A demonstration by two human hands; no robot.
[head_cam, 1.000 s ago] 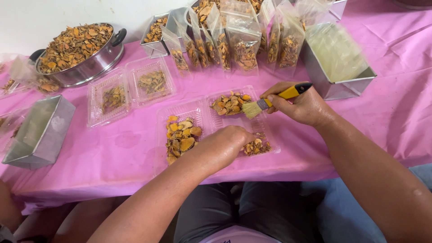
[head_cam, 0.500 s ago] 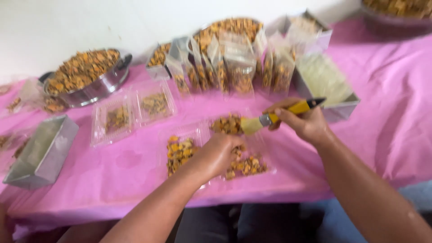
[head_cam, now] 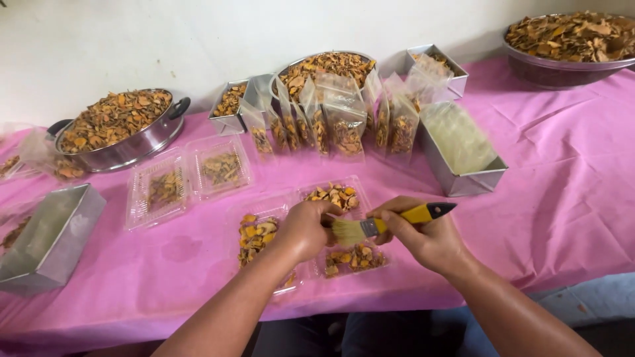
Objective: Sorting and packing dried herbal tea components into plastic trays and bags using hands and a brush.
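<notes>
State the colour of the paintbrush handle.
Yellow with a black tip, on the paintbrush handle; head view.

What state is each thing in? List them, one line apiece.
Left hand: closed over the brush bristles, above an open tray.
Right hand: gripping the yellow-handled brush.
Clear clamshell tray: open, holds orange slices.
Handled pan: heaped with dried slices.
Clear pouches: upright, partly filled.
Metal tin: no slices inside.

Clear plastic pouches (head_cam: pixel 337 122) of dried orange slices stand upright in a row at the back of the pink table; nearer, an open clear clamshell box (head_cam: pixel 188 178) lies flat, another clamshell (head_cam: pixel 304 231) beside it under the hands.
</notes>
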